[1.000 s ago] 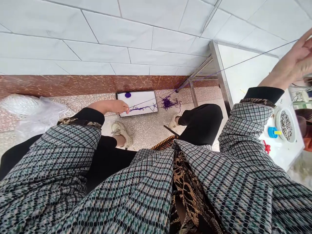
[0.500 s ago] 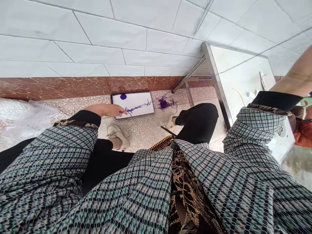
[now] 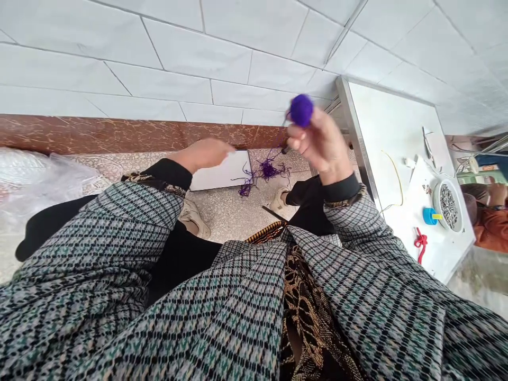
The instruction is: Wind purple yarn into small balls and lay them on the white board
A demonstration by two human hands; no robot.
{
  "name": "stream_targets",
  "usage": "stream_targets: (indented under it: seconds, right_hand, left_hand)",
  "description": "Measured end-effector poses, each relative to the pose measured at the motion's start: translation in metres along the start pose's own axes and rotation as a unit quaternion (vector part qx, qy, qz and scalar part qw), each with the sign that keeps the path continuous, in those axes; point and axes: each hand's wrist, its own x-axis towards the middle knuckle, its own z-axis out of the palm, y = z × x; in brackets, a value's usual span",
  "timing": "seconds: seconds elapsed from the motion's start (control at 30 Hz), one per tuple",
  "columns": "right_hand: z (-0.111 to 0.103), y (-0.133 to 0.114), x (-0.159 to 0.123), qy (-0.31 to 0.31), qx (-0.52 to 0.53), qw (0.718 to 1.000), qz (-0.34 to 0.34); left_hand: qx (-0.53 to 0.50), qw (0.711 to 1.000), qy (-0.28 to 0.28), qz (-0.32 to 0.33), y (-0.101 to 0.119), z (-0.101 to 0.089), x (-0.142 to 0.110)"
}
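A purple yarn ball is raised in front of the tiled wall, gripped by the fingertips of my right hand. From near the ball a thin purple strand runs down to a loose heap of purple yarn on the floor. My left hand hovers over the left part of a white shallow box, its fingers blurred. Whether it holds anything is unclear. More tangled purple strands hang over the box's right front edge.
To the right stands a white table with a metal edge, bearing a white bowl of small dark pieces, a blue-and-yellow item and a red cord. Clear plastic wrapping lies at left. Another person's orange clothing shows far right.
My right hand has come in from the far right, now showing a purple ball. My left hand has lifted and moved right. The tangled strands shifted from the box's middle to its right edge.
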Motion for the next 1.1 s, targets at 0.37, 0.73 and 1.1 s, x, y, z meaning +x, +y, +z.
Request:
stream_targets:
  seconds: [0.37, 0.73, 1.1]
  right_hand:
    - [-0.027, 0.077, 0.049, 0.086, -0.062, 0.992, 0.070]
    - [-0.046, 0.089, 0.022, -0.091, -0.174, 0.951, 0.239]
    - [-0.079, 0.058, 0.074, 0.020, -0.263, 0.964, -0.022]
  left_hand:
    - [-0.253, 0.948, 0.180, 0.063, 0.084, 0.016, 0.011]
    - [0.041, 0.985, 0.093, 0.142, 0.076, -0.002, 0.011]
    - [-0.105, 0.981, -0.032, 0.161, 0.097, -0.007, 0.012]
